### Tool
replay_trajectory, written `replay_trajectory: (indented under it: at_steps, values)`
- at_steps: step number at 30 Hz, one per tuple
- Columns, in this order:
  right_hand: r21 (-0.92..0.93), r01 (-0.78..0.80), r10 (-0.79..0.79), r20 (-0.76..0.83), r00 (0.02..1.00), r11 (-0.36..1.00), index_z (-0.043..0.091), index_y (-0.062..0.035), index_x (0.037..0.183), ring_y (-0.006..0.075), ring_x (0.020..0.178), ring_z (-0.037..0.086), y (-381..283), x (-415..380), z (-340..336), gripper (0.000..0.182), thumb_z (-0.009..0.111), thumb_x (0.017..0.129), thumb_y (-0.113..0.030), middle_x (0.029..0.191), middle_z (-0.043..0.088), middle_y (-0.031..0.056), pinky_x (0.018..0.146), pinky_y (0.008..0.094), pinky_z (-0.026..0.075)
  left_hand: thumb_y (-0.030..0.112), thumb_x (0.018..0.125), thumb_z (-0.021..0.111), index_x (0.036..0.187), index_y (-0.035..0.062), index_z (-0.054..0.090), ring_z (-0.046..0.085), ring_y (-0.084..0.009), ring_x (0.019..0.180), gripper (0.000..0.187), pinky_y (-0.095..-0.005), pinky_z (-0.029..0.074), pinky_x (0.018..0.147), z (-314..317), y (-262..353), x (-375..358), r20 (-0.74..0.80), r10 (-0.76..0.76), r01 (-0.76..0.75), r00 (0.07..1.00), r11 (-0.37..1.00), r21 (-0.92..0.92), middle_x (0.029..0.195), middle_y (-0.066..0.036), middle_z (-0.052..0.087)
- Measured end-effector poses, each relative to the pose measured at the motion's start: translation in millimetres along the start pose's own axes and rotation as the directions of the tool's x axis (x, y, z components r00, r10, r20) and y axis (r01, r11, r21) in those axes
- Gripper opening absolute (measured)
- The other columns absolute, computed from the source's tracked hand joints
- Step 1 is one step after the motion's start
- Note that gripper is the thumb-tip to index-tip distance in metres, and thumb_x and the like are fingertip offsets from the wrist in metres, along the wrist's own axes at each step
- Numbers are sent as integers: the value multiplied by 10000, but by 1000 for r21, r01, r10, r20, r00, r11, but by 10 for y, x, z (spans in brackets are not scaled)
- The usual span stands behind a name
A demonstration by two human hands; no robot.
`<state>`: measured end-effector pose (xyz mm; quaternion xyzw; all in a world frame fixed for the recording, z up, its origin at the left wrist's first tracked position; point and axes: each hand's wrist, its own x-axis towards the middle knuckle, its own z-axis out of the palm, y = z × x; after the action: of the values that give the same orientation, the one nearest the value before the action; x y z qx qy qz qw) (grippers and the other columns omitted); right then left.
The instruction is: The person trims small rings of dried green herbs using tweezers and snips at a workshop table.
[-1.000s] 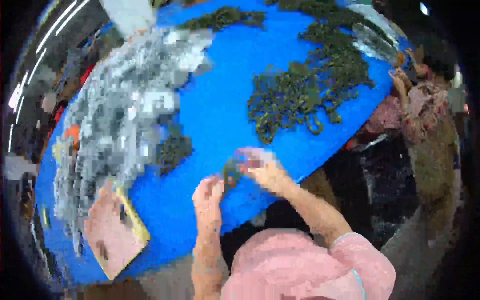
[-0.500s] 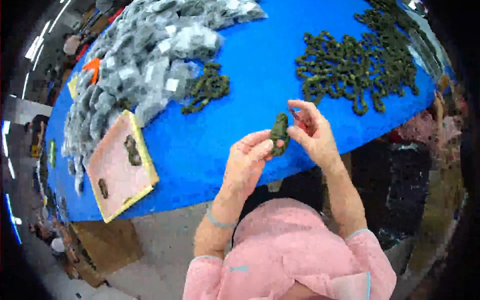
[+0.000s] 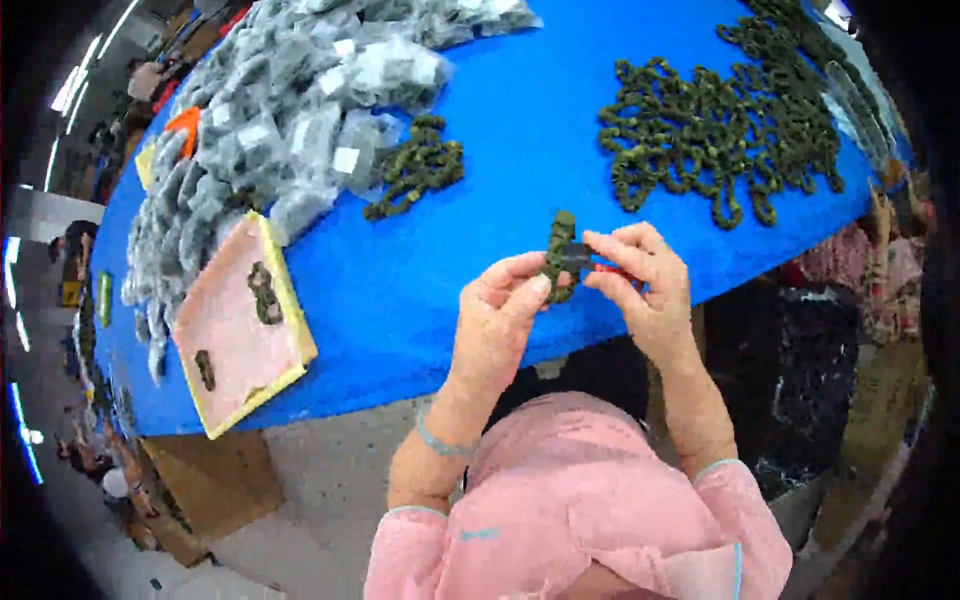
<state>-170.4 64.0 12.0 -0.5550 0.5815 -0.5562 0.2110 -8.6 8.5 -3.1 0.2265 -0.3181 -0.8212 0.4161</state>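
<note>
My left hand pinches the lower end of a dark green beaded bracelet, held upright above the near edge of the blue table. My right hand grips a small red-handled tool whose dark tip touches the bracelet's middle. Both hands meet at the bracelet, over the table's edge.
A large heap of green bracelets lies at the far right, a smaller bunch in the middle. Grey plastic packets pile at the left. A pink tray with a yellow rim holds a few dark pieces. A cardboard box stands on the floor.
The view steadied after swinging a second ago. My hands lifted the bracelet off the table's edge, and my right hand brought the tool's tip against it.
</note>
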Motion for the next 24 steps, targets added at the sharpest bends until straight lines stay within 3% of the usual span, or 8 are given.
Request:
replay_trajectory:
  at_steps: [7, 12, 17, 18, 19, 21, 24]
  values:
    - [-54, 46, -47, -12, 999, 997, 698, -62, 1065, 77, 607, 443, 10, -11, -2, 351, 703, 732, 47, 903, 567, 36, 511, 183, 370, 25, 861, 614, 1135, -5, 600, 635, -152, 876, 276, -203, 469, 734, -17, -27, 2, -11, -13, 13, 1000, 1000, -12, 964, -134, 675]
    - [-23, -4, 4, 0, 1000, 1000, 702, -63, 1054, 74, 618, 447, -16, -6, -13, 339, 704, 731, 42, 906, 567, 46, 510, 180, 364, 16, 863, 607, 1138, -4, 595, 637, -156, 891, 277, -202, 469, 735, 10, -7, -7, -15, -16, 16, 1000, 1000, -5, 964, -139, 675]
    - [31, -41, 42, -13, 999, 999, 693, -20, 996, 61, 596, 438, 4, 52, -29, 230, 700, 767, -9, 802, 561, 33, 500, 168, 340, 27, 834, 642, 1091, 2, 622, 615, -128, 810, 259, -199, 453, 719, 50, 3, -13, -39, 14, -13, 999, 1000, 20, 945, -113, 676]
    - [119, -141, 137, 35, 990, 983, 685, -15, 982, 58, 588, 433, 28, 83, -32, 206, 698, 777, -26, 771, 551, 24, 500, 166, 336, 33, 831, 645, 1075, 3, 629, 604, -132, 812, 246, -209, 453, 737, 63, 23, -16, 37, 160, -164, 986, 930, 328, 946, -112, 671]
    - [201, -240, 227, 90, 970, 950, 676, -10, 968, 54, 580, 428, 54, 117, -35, 185, 695, 787, -42, 740, 541, 15, 501, 165, 333, 38, 829, 648, 1059, 3, 635, 593, -135, 814, 233, -218, 453, 755, 79, 46, -17, 156, 272, -310, 950, 747, 588, 947, -110, 666]
    - [344, -433, 378, 217, 900, 833, 659, -1, 941, 47, 564, 418, 85, 158, -39, 157, 690, 806, -75, 678, 521, -2, 501, 162, 325, 50, 823, 654, 1027, 4, 648, 571, -141, 818, 209, -238, 453, 792, 103, 77, -16, 455, 340, -523, 823, 140, 841, 948, -107, 655]
    - [442, -481, 410, 253, 877, 757, 642, -3, 933, 42, 549, 405, 15, 188, -48, 156, 687, 816, -94, 637, 493, -21, 503, 166, 326, 56, 791, 685, 1000, 8, 656, 533, -125, 730, 217, -224, 437, 734, 142, 55, -20, 383, 345, -471, 857, 223, 853, 904, -74, 659]
